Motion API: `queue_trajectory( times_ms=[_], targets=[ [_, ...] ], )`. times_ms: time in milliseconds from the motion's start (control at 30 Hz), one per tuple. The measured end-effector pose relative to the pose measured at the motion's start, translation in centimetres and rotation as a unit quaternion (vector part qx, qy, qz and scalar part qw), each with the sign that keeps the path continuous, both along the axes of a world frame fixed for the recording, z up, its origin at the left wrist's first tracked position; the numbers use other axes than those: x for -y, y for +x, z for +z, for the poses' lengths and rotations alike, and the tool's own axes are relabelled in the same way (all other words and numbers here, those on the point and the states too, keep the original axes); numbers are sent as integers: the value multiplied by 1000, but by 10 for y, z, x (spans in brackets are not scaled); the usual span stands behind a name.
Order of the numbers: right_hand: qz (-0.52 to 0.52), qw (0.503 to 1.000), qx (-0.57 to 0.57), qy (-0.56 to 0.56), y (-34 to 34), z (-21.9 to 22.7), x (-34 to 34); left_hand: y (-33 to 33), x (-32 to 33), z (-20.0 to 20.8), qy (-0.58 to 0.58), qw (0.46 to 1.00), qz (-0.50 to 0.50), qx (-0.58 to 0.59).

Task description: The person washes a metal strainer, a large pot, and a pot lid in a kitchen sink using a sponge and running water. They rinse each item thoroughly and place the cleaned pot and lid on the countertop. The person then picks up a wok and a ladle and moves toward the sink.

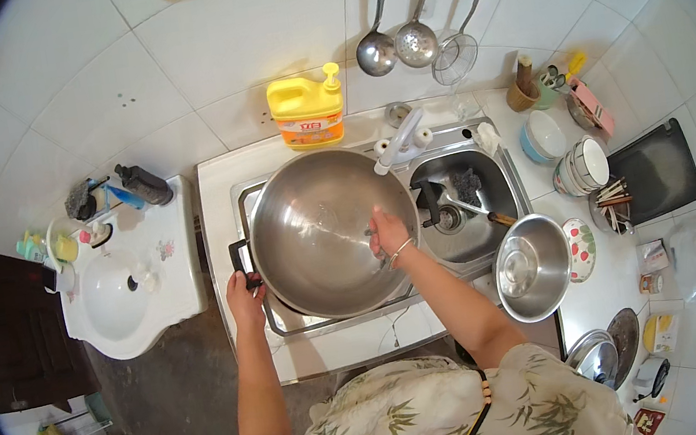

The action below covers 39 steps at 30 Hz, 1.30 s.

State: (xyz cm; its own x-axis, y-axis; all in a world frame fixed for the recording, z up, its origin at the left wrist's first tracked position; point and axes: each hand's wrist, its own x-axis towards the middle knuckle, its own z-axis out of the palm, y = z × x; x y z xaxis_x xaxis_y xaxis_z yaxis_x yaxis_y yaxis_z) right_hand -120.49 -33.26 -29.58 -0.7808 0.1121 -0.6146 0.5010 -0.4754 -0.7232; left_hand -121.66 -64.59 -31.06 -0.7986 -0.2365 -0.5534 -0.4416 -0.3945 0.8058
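A large, wide steel wok [312, 214] sits over the left basin of a double sink [520, 184]. My left hand [248, 303] grips the black loop handle [235, 258] on the wok's left side. Above the right part of the wok's inside, my right hand [387, 231] is closed, with bits of something greyish showing at its fingers, too small to name. A white faucet [396, 147] stands behind the wok's right rim. In the right basin lie a dark scrubber [466, 187] and a wooden-handled utensil [498, 218].
A yellow detergent jug [307, 115] stands behind the wok. A steel bowl [533, 267] sits right of the sink, near stacked bowls [583, 167]. A ladle [376, 51], a skimmer [416, 42] and a wire strainer [456, 58] hang on the wall. A white washbasin [171, 287] stands left.
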Motion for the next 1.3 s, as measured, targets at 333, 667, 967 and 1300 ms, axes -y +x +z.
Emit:
queue_trajectory(
  times_ms=[333,667,967,1300],
  targets=[
    [106,866,-177,455,6,-21,-22,-5,-13,9,-38,999,13,8],
    [-88,897,-12,434,-43,-6,-195,-3,-12,-4,-39,999,20,-1],
    [122,677,-99,719,-128,-101,-254,-6,-16,0,-66,998,19,10],
    [144,866,-77,472,-28,-58,-159,-4,-15,-3,-73,997,12,6]
  ],
)
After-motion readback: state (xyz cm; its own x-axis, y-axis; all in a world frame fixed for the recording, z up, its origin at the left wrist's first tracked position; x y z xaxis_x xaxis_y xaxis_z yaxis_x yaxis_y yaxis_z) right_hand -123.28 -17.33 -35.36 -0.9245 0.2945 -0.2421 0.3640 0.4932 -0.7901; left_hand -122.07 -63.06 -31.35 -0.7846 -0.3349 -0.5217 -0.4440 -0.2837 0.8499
